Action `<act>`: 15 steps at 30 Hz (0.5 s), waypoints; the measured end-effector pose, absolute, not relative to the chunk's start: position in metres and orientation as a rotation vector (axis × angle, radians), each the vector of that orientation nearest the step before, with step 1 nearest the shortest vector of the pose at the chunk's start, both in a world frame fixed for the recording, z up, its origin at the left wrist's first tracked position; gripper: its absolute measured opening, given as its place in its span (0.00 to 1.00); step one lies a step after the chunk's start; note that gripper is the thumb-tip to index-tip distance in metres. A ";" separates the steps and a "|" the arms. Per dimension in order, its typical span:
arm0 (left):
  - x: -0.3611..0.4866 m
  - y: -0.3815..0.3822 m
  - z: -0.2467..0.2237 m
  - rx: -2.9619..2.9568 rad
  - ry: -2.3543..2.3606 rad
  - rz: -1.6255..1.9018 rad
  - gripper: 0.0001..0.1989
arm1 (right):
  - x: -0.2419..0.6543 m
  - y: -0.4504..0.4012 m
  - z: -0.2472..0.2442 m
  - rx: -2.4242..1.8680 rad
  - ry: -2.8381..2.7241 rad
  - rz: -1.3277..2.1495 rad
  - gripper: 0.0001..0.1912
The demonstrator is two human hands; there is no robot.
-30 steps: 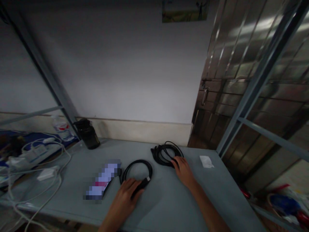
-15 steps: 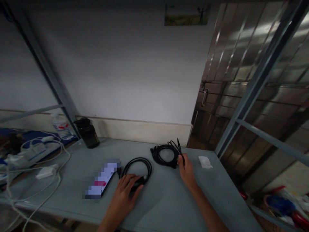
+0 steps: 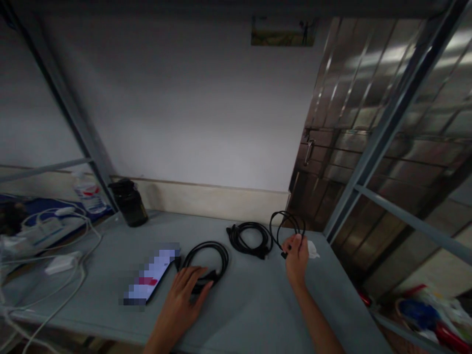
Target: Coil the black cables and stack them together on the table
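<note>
My left hand [image 3: 184, 295] rests over the near side of a coiled black cable [image 3: 222, 255] on the grey table [image 3: 250, 305], fingers apart; whether it grips the coil is hard to see. Raised at the right, my right hand [image 3: 298, 250] is closed on a thin black cable [image 3: 283, 214], whose loops rise above the fingers. Between the hands a second coiled black cable [image 3: 241, 246] lies flat near the back edge. A phone [image 3: 153, 275] with a lit, pixelated screen lies left of my left hand.
White wrapper [image 3: 312, 250] behind my right hand. Dark jar [image 3: 130, 204] at the back left, beside a clear bottle [image 3: 89, 194]. White cables and a power strip [image 3: 47, 233] lie at the far left. Metal posts [image 3: 383, 132] frame the table.
My right hand has moved right and lifted the thin black cable away from the middle coil; its loops now stand open above the hand. My left hand stays at its coil.
</note>
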State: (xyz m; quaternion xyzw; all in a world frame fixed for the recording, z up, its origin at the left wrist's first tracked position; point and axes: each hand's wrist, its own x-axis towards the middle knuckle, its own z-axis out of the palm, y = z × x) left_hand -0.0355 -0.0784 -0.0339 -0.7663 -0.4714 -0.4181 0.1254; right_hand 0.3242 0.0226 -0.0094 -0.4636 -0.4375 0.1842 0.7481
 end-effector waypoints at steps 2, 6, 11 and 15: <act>-0.034 -0.079 -0.030 -2.249 -1.363 -1.222 0.18 | 0.321 0.018 0.000 -0.946 -0.896 0.442 0.28; -0.032 -0.081 -0.018 -2.299 -1.343 -1.210 0.18 | 0.304 -0.009 0.026 -0.824 -0.804 0.485 0.26; -0.018 -0.105 -0.030 -2.453 -1.319 -1.215 0.16 | 0.269 -0.076 0.062 -0.654 -0.695 0.621 0.25; 0.026 -0.151 -0.078 -2.855 -1.720 -1.466 0.20 | 0.252 -0.138 0.054 -0.694 -0.736 0.694 0.22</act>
